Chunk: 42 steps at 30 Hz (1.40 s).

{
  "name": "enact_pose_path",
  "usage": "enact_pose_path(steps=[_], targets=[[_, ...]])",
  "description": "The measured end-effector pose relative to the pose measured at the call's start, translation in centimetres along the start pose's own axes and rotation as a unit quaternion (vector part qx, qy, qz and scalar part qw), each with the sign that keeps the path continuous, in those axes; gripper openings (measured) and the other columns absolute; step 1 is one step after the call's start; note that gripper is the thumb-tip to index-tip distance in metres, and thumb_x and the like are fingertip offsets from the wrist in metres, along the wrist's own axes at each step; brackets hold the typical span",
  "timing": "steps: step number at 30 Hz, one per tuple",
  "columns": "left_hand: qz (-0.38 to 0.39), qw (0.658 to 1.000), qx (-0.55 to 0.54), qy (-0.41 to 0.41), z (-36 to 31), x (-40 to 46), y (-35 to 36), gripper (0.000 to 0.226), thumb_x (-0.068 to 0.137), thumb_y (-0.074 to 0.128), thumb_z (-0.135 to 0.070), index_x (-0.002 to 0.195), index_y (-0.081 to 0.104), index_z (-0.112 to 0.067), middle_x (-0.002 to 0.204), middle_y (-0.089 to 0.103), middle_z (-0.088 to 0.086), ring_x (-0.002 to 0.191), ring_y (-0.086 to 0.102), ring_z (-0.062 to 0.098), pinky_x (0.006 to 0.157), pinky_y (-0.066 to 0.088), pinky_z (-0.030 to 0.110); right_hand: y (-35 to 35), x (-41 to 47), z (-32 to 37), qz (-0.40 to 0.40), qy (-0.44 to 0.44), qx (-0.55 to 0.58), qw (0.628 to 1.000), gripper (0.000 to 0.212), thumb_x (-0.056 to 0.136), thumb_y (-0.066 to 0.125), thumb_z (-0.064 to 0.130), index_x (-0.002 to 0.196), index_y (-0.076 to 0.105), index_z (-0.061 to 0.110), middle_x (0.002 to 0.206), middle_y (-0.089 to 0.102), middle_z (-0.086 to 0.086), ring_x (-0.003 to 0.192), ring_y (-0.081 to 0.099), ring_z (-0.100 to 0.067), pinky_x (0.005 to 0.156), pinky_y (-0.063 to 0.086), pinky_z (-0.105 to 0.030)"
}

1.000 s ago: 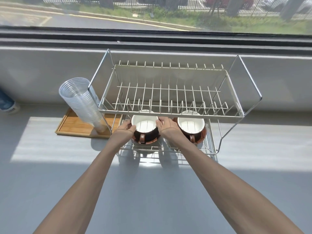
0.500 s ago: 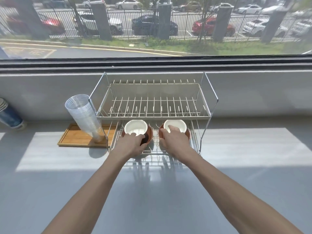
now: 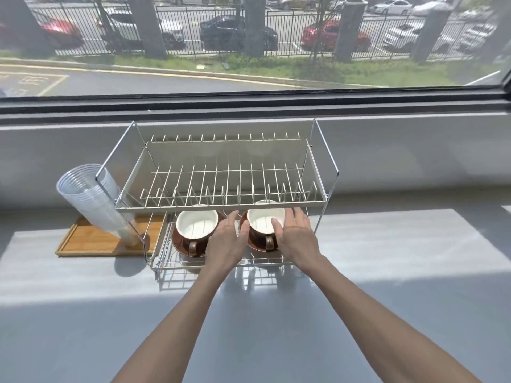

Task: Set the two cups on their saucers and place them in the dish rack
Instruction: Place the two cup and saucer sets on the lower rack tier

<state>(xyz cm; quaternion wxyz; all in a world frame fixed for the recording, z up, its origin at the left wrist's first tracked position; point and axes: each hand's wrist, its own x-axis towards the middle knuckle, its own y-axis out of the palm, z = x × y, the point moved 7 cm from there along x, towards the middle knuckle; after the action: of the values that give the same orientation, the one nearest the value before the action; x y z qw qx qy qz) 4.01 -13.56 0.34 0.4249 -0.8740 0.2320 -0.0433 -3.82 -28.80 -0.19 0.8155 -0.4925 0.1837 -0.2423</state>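
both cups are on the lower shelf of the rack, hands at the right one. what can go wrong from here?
1. The upper shelf hangs low over both cups. Lifting the hands straight up could knock knuckles on its front rail.
2. The left hand sits between the left cup and the right cup. A sideways pull-out may nudge either cup off centre on its saucer.
3. Both cups rest on open wire near the front edge of the lower shelf, so a bump could tip one forward.
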Motion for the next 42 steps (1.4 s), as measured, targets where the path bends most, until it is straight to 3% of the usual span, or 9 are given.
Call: enact_pose_path(steps=[3,6,10,18,23,27,31,36,42], targets=[[0.047,0.993,-0.073,-0.085,0.8,0.9,2.1,0.050,0.102,0.040,-0.047,0.147,0.042,-0.025,0.147,0.050,0.006,0.139,0.041,0.026,0.115,0.033,0.043,2.0,1.4,-1.5,0.021,0.042,0.055,0.997,0.076,0.094,0.010,0.054,0.145,0.033,0.002,0.152,0.033,-0.018,0.143,0.026,-0.031,0.120,0.017,-0.039],[0.066,0.968,-0.187,-0.155,1.8,1.4,3.9,0.064,0.085,0.045,-0.063,0.141,0.046,-0.031,0.139,0.056,0.006,0.130,0.050,0.028,0.105,0.047,0.050,2.9,2.6,-2.5,0.055,0.107,0.124,0.985,0.056,0.104,0.027,0.039,0.148,0.028,0.003,0.154,0.033,-0.017,0.144,0.024,-0.030,0.117,0.015,-0.036],[0.070,0.960,-0.212,-0.166,4.0,2.8,6.2,0.082,0.068,0.048,-0.074,0.141,0.044,-0.035,0.134,0.059,0.005,0.124,0.058,0.029,0.102,0.050,0.053,3.8,3.4,-3.2,0.048,0.147,0.213,0.965,0.050,0.104,0.035,0.032,0.148,0.034,0.007,0.152,0.038,-0.014,0.143,0.028,-0.028,0.114,0.018,-0.032],[0.087,0.962,-0.201,-0.161,3.0,2.8,5.6,0.069,0.083,0.051,-0.060,0.146,0.043,-0.033,0.142,0.053,0.006,0.127,0.056,0.029,0.105,0.048,0.050,4.0,2.8,-3.8,0.035,0.159,0.255,0.953,0.047,0.102,0.039,0.031,0.147,0.039,0.017,0.144,0.045,-0.017,0.136,0.037,-0.030,0.110,0.027,-0.033],[0.117,0.972,-0.137,-0.151,2.2,1.9,4.5,0.059,0.095,0.045,-0.054,0.149,0.038,-0.032,0.148,0.047,0.006,0.131,0.050,0.031,0.111,0.041,0.046,3.1,2.4,-3.3,0.034,0.143,0.219,0.965,0.050,0.102,0.038,0.035,0.148,0.034,0.016,0.150,0.041,-0.013,0.140,0.032,-0.027,0.114,0.022,-0.032],[0.195,0.970,-0.088,-0.118,2.2,1.1,2.7,0.053,0.097,0.042,-0.056,0.142,0.049,-0.030,0.149,0.044,0.002,0.131,0.048,0.025,0.110,0.043,0.047,2.1,1.5,-1.9,0.040,0.103,0.122,0.986,0.056,0.103,0.032,0.041,0.151,0.023,0.013,0.161,0.022,-0.007,0.150,0.012,-0.023,0.121,0.007,-0.032],[0.214,0.973,-0.033,-0.081,2.9,0.3,-0.4,0.053,0.093,0.048,-0.057,0.138,0.053,-0.028,0.143,0.056,0.004,0.126,0.056,0.023,0.110,0.043,0.044,0.3,0.2,1.2,0.016,0.034,0.057,0.998,0.054,0.101,0.036,0.041,0.147,0.035,0.013,0.156,0.028,-0.015,0.146,0.021,-0.029,0.119,0.021,-0.040],[0.254,0.958,0.131,-0.008,3.5,-1.1,-4.9,0.048,0.101,0.044,-0.047,0.140,0.053,-0.021,0.139,0.059,0.005,0.124,0.055,0.025,0.105,0.041,0.035,-0.1,-1.4,6.7,0.044,-0.077,-0.026,0.996,0.046,0.101,0.038,0.039,0.140,0.043,0.016,0.142,0.044,-0.012,0.134,0.037,-0.031,0.106,0.037,-0.043],[0.152,0.952,0.267,0.006,7.6,-0.3,-9.7,0.056,0.098,0.041,-0.050,0.149,0.039,-0.027,0.143,0.058,0.004,0.130,0.052,0.026,0.103,0.045,0.042,2.3,-2.2,12.2,0.059,-0.146,-0.083,0.984,0.049,0.100,0.040,0.040,0.144,0.039,0.018,0.144,0.042,-0.014,0.136,0.036,-0.030,0.105,0.039,-0.046]])
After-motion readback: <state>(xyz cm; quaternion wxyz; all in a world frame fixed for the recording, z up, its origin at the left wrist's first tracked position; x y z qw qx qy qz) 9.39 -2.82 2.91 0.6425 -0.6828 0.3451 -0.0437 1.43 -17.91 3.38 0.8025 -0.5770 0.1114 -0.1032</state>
